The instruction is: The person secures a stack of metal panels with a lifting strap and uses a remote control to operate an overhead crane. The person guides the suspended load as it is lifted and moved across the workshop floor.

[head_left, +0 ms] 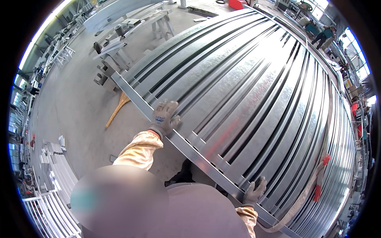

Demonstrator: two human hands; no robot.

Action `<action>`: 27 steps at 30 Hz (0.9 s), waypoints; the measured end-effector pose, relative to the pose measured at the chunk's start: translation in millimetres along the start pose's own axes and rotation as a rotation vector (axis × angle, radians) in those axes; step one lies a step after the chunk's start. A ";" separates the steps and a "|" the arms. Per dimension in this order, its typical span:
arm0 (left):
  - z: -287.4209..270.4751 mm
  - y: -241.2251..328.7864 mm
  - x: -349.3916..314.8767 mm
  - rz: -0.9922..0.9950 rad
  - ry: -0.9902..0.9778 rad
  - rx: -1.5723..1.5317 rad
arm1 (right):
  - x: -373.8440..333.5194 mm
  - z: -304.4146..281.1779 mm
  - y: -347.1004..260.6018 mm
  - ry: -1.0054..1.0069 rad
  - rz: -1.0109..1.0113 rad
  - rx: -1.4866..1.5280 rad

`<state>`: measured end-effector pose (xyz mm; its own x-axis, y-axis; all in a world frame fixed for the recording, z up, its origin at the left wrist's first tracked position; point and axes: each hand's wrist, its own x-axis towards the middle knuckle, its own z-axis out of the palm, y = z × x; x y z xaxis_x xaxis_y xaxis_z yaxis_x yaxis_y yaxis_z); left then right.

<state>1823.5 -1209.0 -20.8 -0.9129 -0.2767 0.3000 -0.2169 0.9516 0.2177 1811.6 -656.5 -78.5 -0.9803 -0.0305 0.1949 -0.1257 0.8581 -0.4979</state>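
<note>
A large galvanized steel panel (238, 133) with long parallel ribs spreads out before me, bordered on my side by a flat metal edge rail (183, 146). My left hand (164, 118), in a grey work glove, lies on this rail with its fingers stretched over the panel. Farther right along the same edge, my right hand (254, 192) rests in a matching glove, its fingers apart and pointing up over the ribs. Neither hand holds a loose object. A long beige strap (295, 207) with a red handle-like piece (318, 184) runs over the panel right of my right hand.
A straw broom (117, 110) lies on the floor beyond my left arm. Metal sawhorses (162, 24) and short square tubes (105, 76) stand farther off. White bars (55, 170) and a white railing frame (49, 210) occupy the lower left. Another person (325, 36) bends over at the far right.
</note>
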 end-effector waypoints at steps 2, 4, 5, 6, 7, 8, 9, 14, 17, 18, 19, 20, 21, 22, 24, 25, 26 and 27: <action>0.1 -44.2 8.9 -0.040 -0.038 0.056 | 0.0 8.4 -27.2 -0.029 -0.010 -0.301; -5.3 -76.7 17.3 -0.077 -0.256 -0.041 | 3.6 9.5 -24.1 -0.019 0.023 -0.181; -7.3 -83.8 20.8 -0.045 -0.234 -0.023 | 1.9 9.7 -22.6 -0.008 0.011 -0.197; -8.4 -95.7 27.7 -0.036 -0.168 -0.027 | 1.4 11.4 -23.1 0.008 -0.003 -0.208; -9.4 -107.3 32.7 -0.030 -0.106 -0.029 | 2.5 12.5 -25.3 0.019 -0.011 -0.212; -9.9 -118.8 37.3 -0.026 -0.043 -0.030 | 2.3 12.4 -26.8 0.012 0.015 -0.225; -7.5 -136.5 42.7 -0.056 0.001 0.015 | 2.6 13.5 -29.4 0.011 0.018 -0.225; -18.0 -186.0 59.3 -0.376 -0.154 0.048 | 4.3 15.0 -33.9 0.031 0.026 -0.225; -24.6 -210.2 70.0 -0.359 -0.128 0.086 | 3.8 13.6 -40.6 0.031 0.040 -0.224; -25.5 -222.6 75.6 -0.334 -0.032 0.091 | 4.0 12.8 -44.0 0.034 0.048 -0.218; -25.6 -240.0 80.7 -0.310 0.067 0.097 | 4.4 13.1 -42.5 0.029 0.039 -0.220; -25.7 -256.6 84.9 -0.284 0.166 0.102 | 3.7 12.9 -39.6 0.025 0.031 -0.222; -20.6 -276.6 84.7 -0.379 0.165 0.146 | 5.7 13.8 -38.5 0.021 0.021 -0.225; -14.1 -297.1 80.4 -0.477 0.161 0.190 | 8.7 14.8 -40.1 0.019 0.023 -0.219; -4.7 -312.6 77.0 -0.605 0.113 0.229 | 7.3 13.8 -43.6 0.017 0.046 -0.222; 0.4 -313.6 77.5 -0.639 0.073 0.227 | 6.2 11.5 -44.9 0.015 0.057 -0.187; 4.3 -315.9 78.0 -0.672 0.033 0.224 | 6.0 9.4 -42.9 0.020 0.048 -0.194; -0.7 -327.6 83.2 -0.712 -0.007 -0.024 | 4.2 9.3 -40.4 0.024 0.041 -0.199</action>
<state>1818.8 -1543.8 -66.5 -0.5544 -0.8292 0.0712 -0.7539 0.5366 0.3792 1811.1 -696.1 -65.5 -0.9798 0.0172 0.1993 -0.0506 0.9426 -0.3300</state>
